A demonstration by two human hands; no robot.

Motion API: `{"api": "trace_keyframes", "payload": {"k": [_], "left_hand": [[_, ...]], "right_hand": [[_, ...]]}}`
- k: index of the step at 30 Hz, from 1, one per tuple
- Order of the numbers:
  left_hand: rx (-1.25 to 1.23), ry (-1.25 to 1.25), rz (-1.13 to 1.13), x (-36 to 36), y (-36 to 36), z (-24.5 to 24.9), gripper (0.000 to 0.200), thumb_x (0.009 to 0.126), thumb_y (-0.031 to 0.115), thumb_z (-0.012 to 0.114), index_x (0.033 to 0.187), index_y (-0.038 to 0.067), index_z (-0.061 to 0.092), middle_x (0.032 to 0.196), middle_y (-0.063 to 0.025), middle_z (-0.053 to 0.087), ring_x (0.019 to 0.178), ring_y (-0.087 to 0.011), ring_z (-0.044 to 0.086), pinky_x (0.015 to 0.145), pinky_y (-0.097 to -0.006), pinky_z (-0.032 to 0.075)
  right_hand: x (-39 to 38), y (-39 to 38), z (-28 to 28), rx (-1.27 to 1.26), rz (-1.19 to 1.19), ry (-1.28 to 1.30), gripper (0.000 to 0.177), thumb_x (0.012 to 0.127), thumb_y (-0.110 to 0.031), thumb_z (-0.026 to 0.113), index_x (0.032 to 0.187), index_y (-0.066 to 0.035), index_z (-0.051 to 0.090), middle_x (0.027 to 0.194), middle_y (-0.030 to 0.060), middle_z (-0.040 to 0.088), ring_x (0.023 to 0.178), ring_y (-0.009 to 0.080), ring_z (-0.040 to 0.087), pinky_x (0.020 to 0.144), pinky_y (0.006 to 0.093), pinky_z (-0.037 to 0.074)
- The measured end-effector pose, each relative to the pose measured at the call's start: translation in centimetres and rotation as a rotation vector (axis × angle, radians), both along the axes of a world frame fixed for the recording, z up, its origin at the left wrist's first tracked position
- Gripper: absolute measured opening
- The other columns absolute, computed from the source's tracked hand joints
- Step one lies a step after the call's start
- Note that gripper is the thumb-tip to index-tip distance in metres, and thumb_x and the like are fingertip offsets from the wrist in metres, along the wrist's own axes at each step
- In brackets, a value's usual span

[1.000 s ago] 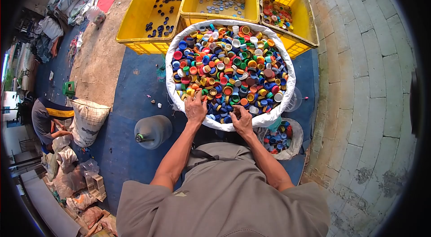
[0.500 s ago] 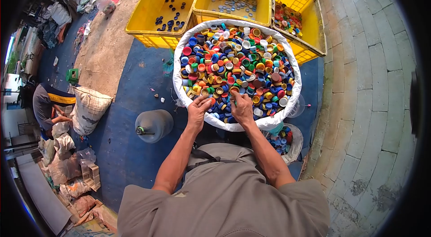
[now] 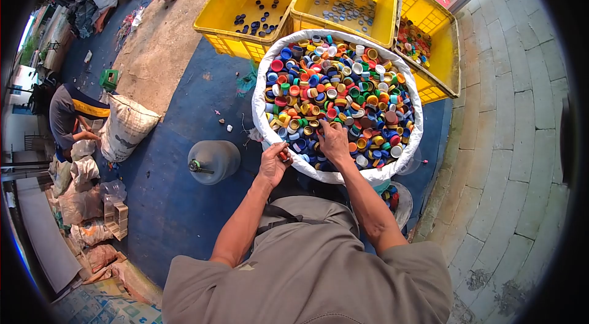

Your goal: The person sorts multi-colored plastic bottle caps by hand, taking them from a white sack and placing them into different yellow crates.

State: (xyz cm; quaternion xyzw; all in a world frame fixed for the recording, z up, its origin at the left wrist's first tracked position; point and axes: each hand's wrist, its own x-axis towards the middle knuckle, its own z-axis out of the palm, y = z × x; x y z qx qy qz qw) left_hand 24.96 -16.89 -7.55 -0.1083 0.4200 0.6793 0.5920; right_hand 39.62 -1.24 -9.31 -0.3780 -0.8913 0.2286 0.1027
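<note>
A large round container with a white cloth rim (image 3: 262, 112) is heaped with bottle caps (image 3: 343, 94) of many colours. My left hand (image 3: 274, 163) is closed at the near left rim, with red bottle caps showing between its fingers. Over the near middle of the heap, my right hand (image 3: 335, 143) reaches down with its fingers bent and drawn together among the caps. Whatever its fingertips grip is hidden.
Behind stand three yellow crates: the left crate (image 3: 230, 39) with dark caps, the middle crate (image 3: 343, 26) with pale caps, the right crate (image 3: 451, 60) with mixed colours. A large clear jug (image 3: 221, 161) stands left. A person (image 3: 67, 112) handles a sack (image 3: 132, 121) further left.
My left hand has drawn back from above the caps to the rim, still closed on red caps. My right hand has moved further into the heap. The whole view has shifted slightly.
</note>
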Motion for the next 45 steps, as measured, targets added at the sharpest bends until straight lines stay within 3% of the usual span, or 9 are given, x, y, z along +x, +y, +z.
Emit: {"api": "trace_keyframes", "payload": {"k": [2,7,9,12,15,20,36,42,45], "left_hand": [[-0.042,0.114,-0.03,-0.1,0.3,-0.8,0.018,0.085,0.019,0.067,0.094,0.004,0.06,0.073,0.0012,0.055,0.066,-0.0088,0.054,0.061,-0.0247,0.046],[-0.369,0.984,-0.172,-0.6,2.3,-0.7,0.03,0.078,0.018,0.076,0.097,0.0,0.061,0.076,-0.0045,0.063,0.066,-0.0126,0.058,0.062,-0.0266,0.046],[-0.464,1.307,-0.202,-1.3,3.5,0.4,0.033,0.076,0.018,0.076,0.1,-0.001,0.061,0.081,-0.0083,0.066,0.071,-0.0168,0.062,0.066,-0.0293,0.048],[-0.41,1.468,-0.223,-2.8,4.9,-0.6,0.034,0.075,0.013,0.073,0.103,0.0,0.058,0.089,-0.015,0.068,0.081,-0.0286,0.067,0.075,-0.037,0.05],[-0.362,1.582,-0.272,-3.5,6.2,-0.7,0.033,0.077,0.01,0.07,0.105,0.0,0.056,0.09,-0.0161,0.067,0.084,-0.0339,0.066,0.077,-0.0413,0.05],[-0.206,1.707,-0.361,-3.0,7.6,-1.3,0.031,0.078,0.005,0.067,0.106,0.0,0.056,0.092,-0.0171,0.067,0.085,-0.0342,0.065,0.074,-0.0404,0.051],[-0.152,1.826,-0.676,-3.9,10.1,-2.0,0.038,0.081,0.003,0.06,0.118,0.005,0.057,0.091,-0.012,0.07,0.087,-0.0302,0.067,0.075,-0.0387,0.052],[-0.131,1.907,-0.617,-3.7,9.9,-3.1,0.035,0.079,0.002,0.057,0.113,0.006,0.058,0.094,-0.0172,0.065,0.085,-0.0348,0.064,0.072,-0.0441,0.051],[-0.119,1.831,-0.468,-3.5,9.4,-2.5,0.032,0.077,0.002,0.058,0.109,0.004,0.061,0.096,-0.0185,0.062,0.086,-0.0353,0.063,0.074,-0.0426,0.051]], "right_hand": [[0.3,0.0,-0.6,-0.019,-0.027,0.042,0.047,0.075,-0.01,0.07,0.119,-0.005,0.056,0.09,0.0084,0.068,0.094,0.0272,0.056,0.083,0.0406,0.041],[1.5,-1.2,0.1,-0.228,-0.191,0.338,0.047,0.074,-0.006,0.07,0.119,-0.004,0.056,0.094,0.0145,0.066,0.087,0.0292,0.06,0.078,0.0413,0.046],[2.3,-2.3,0.9,-0.668,-0.379,0.598,0.046,0.078,-0.006,0.07,0.121,-0.001,0.054,0.093,0.0115,0.067,0.088,0.0228,0.063,0.078,0.0337,0.049],[4.2,-3.2,2.2,-1.313,-0.548,0.984,0.043,0.083,-0.006,0.067,0.122,0.003,0.051,0.1,0.0092,0.065,0.096,0.0182,0.063,0.083,0.027,0.049],[5.8,-4.0,2.8,-1.595,-0.592,1.183,0.043,0.082,-0.004,0.069,0.121,-0.001,0.053,0.102,0.0099,0.063,0.093,0.02,0.064,0.084,0.0308,0.052],[7.7,-4.9,1.9,-1.697,-0.597,1.361,0.038,0.074,-0.007,0.05,0.11,0.004,0.056,0.096,0.0152,0.062,0.091,0.0288,0.064,0.085,0.0388,0.053],[7.9,-4.6,1.2,-1.636,-0.59,1.388,0.01,0.081,-0.014,0.054,0.087,-0.006,0.052,0.082,0.0077,0.058,0.081,0.0227,0.061,0.073,0.0361,0.052],[6.9,-4.2,1.5,-1.618,-0.673,1.294,0.013,0.086,-0.017,0.059,0.082,-0.008,0.05,0.075,0.004,0.053,0.07,0.0167,0.056,0.065,0.0301,0.049],[6.4,-2.9,1.6,-1.481,-0.641,0.99,0.018,0.084,-0.015,0.066,0.082,-0.008,0.049,0.067,0.0006,0.05,0.061,0.012,0.052,0.059,0.0247,0.045]]}}
